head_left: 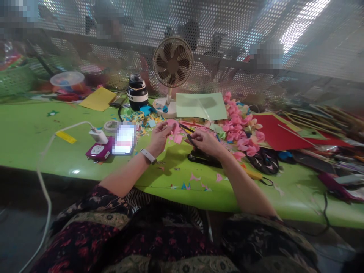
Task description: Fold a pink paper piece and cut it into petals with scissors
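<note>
We are pinching pink paper (174, 127) in our left hand (159, 137), gripping scissors (190, 139) in our right hand (206, 142), over the green bench (28, 132) before the fan (172, 64); no writing reads.

Daylit from top right, blurry, edge-warped

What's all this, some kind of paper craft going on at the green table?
A person sits at a green table working with paper. The left hand pinches a pink paper piece, while the right hand grips a dark tool, possibly scissors, beside it. A heap of pink paper flowers lies just beyond the right hand, with paper scraps and a small fan behind.
</note>
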### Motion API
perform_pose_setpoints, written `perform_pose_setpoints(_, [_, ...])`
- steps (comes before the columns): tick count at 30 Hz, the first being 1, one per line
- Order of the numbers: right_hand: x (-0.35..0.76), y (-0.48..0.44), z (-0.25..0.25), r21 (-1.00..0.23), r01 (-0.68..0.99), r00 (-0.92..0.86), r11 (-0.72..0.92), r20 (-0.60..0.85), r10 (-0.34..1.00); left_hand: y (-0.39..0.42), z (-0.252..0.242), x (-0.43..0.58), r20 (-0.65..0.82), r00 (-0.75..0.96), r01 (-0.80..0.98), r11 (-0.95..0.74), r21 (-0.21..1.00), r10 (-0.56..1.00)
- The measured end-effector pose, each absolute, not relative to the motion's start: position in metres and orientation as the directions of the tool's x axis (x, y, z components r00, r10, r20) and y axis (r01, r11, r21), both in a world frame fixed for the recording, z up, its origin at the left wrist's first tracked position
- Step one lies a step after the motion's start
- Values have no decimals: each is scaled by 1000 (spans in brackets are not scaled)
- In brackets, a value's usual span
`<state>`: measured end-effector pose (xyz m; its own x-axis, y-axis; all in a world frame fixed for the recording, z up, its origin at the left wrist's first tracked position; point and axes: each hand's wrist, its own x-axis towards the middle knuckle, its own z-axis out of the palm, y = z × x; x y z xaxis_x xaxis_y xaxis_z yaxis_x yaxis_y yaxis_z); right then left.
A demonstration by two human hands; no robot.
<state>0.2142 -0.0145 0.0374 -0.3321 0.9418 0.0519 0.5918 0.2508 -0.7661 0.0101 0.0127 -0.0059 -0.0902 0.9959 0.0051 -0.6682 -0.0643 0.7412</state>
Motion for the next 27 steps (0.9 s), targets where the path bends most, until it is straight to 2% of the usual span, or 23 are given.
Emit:
perform_pose_setpoints(18, [213,-14,42,-821,538,-310,192,19,951,10,-1,8,44,-101,-584,-95,806,994])
perform_pose_setpoints(22, [214,-13,41,-821,535,-272,200,57,961,5,4,8,-7,-82,-637,-47,770,997])
perform_pose_setpoints(27, [212,-19,48,-800,575,-289,172,-2,957,0,9,8,-57,-36,-692,16,722,998])
